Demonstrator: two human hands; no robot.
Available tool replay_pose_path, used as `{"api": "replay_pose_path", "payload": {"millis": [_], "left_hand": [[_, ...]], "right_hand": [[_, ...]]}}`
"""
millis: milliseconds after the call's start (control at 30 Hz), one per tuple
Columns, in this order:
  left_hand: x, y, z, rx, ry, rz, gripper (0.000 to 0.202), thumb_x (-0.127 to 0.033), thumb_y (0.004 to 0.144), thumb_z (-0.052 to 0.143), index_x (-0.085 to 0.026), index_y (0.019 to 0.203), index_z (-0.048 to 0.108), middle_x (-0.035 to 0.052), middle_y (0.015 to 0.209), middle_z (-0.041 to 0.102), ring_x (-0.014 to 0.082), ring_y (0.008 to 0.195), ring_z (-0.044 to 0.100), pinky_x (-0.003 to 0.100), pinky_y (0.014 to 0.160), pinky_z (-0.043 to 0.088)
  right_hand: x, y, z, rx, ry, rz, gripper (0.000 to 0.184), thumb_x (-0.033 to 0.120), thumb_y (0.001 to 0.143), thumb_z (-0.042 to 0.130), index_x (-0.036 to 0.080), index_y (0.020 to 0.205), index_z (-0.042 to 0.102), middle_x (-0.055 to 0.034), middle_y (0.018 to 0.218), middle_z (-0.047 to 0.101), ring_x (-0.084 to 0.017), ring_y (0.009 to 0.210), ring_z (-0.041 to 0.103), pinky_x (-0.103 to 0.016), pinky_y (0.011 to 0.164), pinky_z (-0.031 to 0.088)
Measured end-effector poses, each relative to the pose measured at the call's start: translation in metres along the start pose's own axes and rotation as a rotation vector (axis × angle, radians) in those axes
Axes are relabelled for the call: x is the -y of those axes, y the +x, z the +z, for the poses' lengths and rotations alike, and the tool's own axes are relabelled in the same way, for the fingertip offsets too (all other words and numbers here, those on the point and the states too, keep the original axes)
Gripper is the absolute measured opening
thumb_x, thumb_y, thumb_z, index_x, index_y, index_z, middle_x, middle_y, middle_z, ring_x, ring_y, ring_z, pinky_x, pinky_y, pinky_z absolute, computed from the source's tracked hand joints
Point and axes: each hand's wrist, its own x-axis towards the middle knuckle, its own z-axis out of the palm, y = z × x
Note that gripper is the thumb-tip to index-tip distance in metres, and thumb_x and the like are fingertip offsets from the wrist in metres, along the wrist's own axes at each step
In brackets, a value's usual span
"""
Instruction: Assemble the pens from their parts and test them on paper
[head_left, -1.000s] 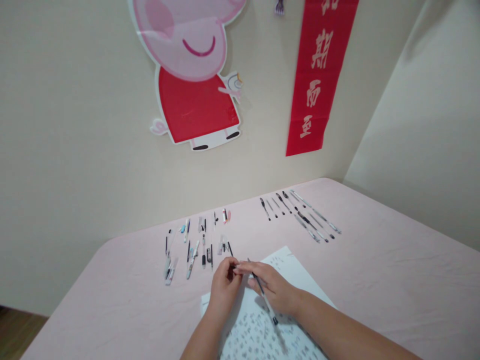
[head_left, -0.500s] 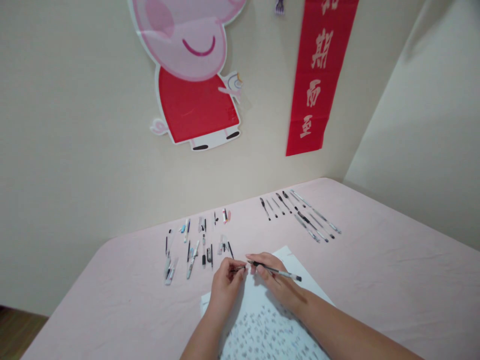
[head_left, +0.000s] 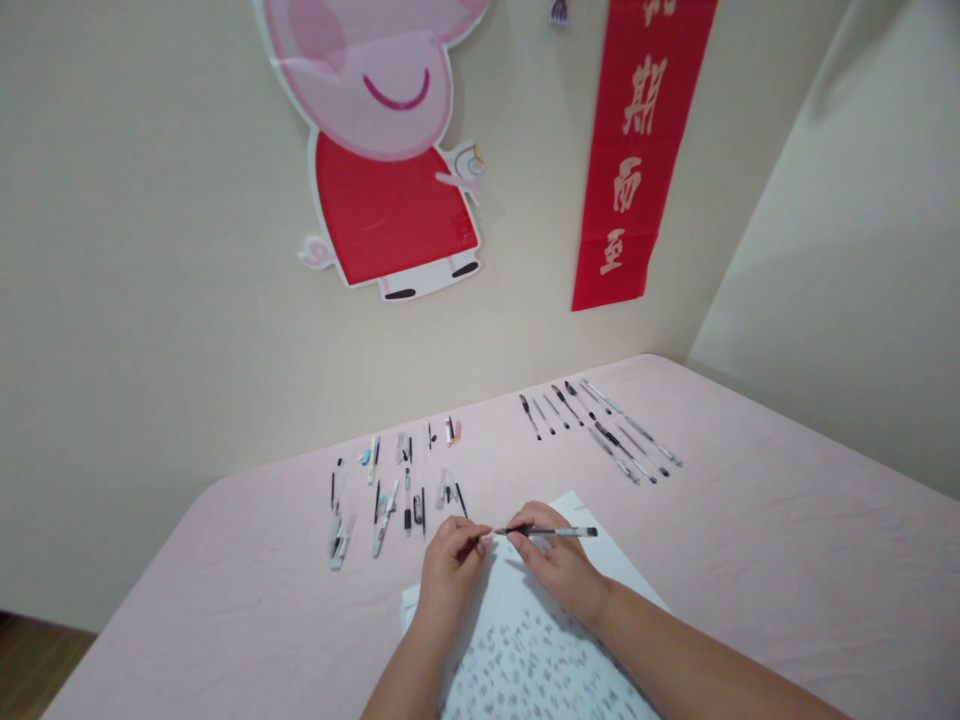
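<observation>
My right hand [head_left: 559, 565] grips a clear pen [head_left: 551, 531] with a black grip and holds it level, its tip pointing left. My left hand [head_left: 448, 567] is closed in a pinch right at that tip, on a small dark piece, probably the pen's cap [head_left: 480, 535]. Both hands hover over a white sheet of paper [head_left: 525, 640] covered in handwriting, which lies on the pink table [head_left: 225, 600].
Several pens and pen parts [head_left: 390, 490] lie in rows at the left rear of the table. Another row of pens [head_left: 600, 430] lies at the right rear. A cartoon pig cutout [head_left: 390, 150] and a red banner [head_left: 634, 150] hang on the wall behind.
My right hand has turned the pen from pointing down toward me to lying level, tip to the left. My left hand has stayed pinched at its tip.
</observation>
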Motion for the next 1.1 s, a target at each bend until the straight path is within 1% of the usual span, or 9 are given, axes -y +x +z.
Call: {"api": "replay_pose_path", "payload": {"millis": [100, 267, 500, 600, 700, 800, 900, 1000, 1100], "left_hand": [[0.001, -0.001, 0.001, -0.006, 0.028, 0.028, 0.021, -0.017, 0.072, 0.057, -0.021, 0.081, 0.075, 0.0032, 0.072, 0.058, 0.015, 0.064, 0.056, 0.026, 0.057, 0.044], [0.001, -0.002, 0.002, 0.003, 0.047, 0.037, 0.027, -0.012, 0.071, 0.053, -0.021, 0.082, 0.075, 0.0028, 0.072, 0.055, 0.0148, 0.065, 0.054, 0.025, 0.057, 0.042], [0.004, -0.002, 0.003, -0.006, 0.043, 0.05, 0.025, -0.012, 0.07, 0.054, -0.02, 0.081, 0.075, 0.0028, 0.072, 0.054, 0.0144, 0.063, 0.054, 0.025, 0.057, 0.042], [0.003, -0.002, 0.003, 0.014, 0.05, 0.059, 0.028, -0.01, 0.07, 0.053, -0.022, 0.082, 0.075, 0.0025, 0.072, 0.054, 0.0147, 0.065, 0.054, 0.025, 0.058, 0.042], [0.001, -0.002, 0.002, 0.037, 0.052, 0.069, 0.03, -0.01, 0.07, 0.053, -0.023, 0.085, 0.075, 0.0026, 0.072, 0.056, 0.0149, 0.066, 0.055, 0.025, 0.058, 0.043], [0.0, -0.002, 0.002, 0.035, 0.046, 0.064, 0.026, -0.015, 0.072, 0.055, -0.021, 0.088, 0.074, 0.0031, 0.072, 0.059, 0.015, 0.065, 0.056, 0.026, 0.058, 0.044], [-0.002, -0.003, 0.001, 0.03, 0.043, 0.024, 0.022, -0.022, 0.073, 0.059, -0.019, 0.091, 0.073, 0.0042, 0.073, 0.063, 0.0165, 0.066, 0.058, 0.027, 0.06, 0.045], [-0.005, -0.003, 0.0, 0.029, 0.051, -0.014, 0.017, -0.025, 0.074, 0.06, -0.017, 0.084, 0.072, 0.0052, 0.073, 0.066, 0.0175, 0.067, 0.06, 0.028, 0.061, 0.045], [-0.008, -0.003, -0.001, 0.047, 0.066, 0.005, 0.014, -0.025, 0.074, 0.059, -0.018, 0.077, 0.071, 0.0053, 0.072, 0.067, 0.0178, 0.066, 0.06, 0.028, 0.061, 0.044]], "right_hand": [[0.001, 0.0, 0.0, 0.017, 0.003, -0.029, 0.015, 0.029, 0.089, 0.051, 0.02, 0.084, 0.061, -0.0033, 0.076, 0.061, -0.017, 0.074, 0.057, -0.03, 0.07, 0.045], [0.003, 0.0, 0.003, 0.01, 0.03, -0.078, 0.01, 0.024, 0.087, 0.052, 0.019, 0.085, 0.061, -0.0029, 0.074, 0.06, -0.016, 0.072, 0.057, -0.03, 0.07, 0.045], [0.001, -0.001, 0.002, 0.08, 0.08, -0.091, 0.015, 0.023, 0.088, 0.047, 0.02, 0.088, 0.061, -0.0038, 0.076, 0.06, -0.018, 0.075, 0.057, -0.033, 0.072, 0.044], [-0.002, -0.003, 0.004, 0.105, 0.085, -0.023, 0.013, 0.023, 0.086, 0.048, 0.02, 0.089, 0.061, -0.0041, 0.078, 0.061, -0.018, 0.076, 0.056, -0.033, 0.071, 0.044], [-0.003, -0.003, 0.004, 0.116, 0.122, 0.13, 0.008, 0.022, 0.082, 0.052, 0.019, 0.087, 0.058, -0.003, 0.078, 0.061, -0.017, 0.074, 0.056, -0.031, 0.069, 0.044], [-0.002, 0.0, 0.004, 0.126, 0.194, 0.253, 0.005, 0.023, 0.081, 0.053, 0.019, 0.081, 0.056, -0.0012, 0.073, 0.06, -0.015, 0.07, 0.056, -0.028, 0.067, 0.044], [-0.003, 0.002, 0.004, 0.109, 0.237, 0.313, 0.009, 0.027, 0.08, 0.055, 0.019, 0.078, 0.057, -0.0007, 0.069, 0.058, -0.015, 0.068, 0.055, -0.028, 0.066, 0.043], [-0.008, 0.004, 0.005, 0.084, 0.286, 0.355, 0.014, 0.032, 0.079, 0.059, 0.018, 0.077, 0.058, -0.0006, 0.068, 0.057, -0.015, 0.066, 0.053, -0.028, 0.064, 0.042], [-0.012, 0.005, 0.006, 0.07, 0.347, 0.376, 0.019, 0.036, 0.077, 0.062, 0.018, 0.075, 0.058, -0.0002, 0.067, 0.056, -0.014, 0.064, 0.052, -0.027, 0.061, 0.041]]}}
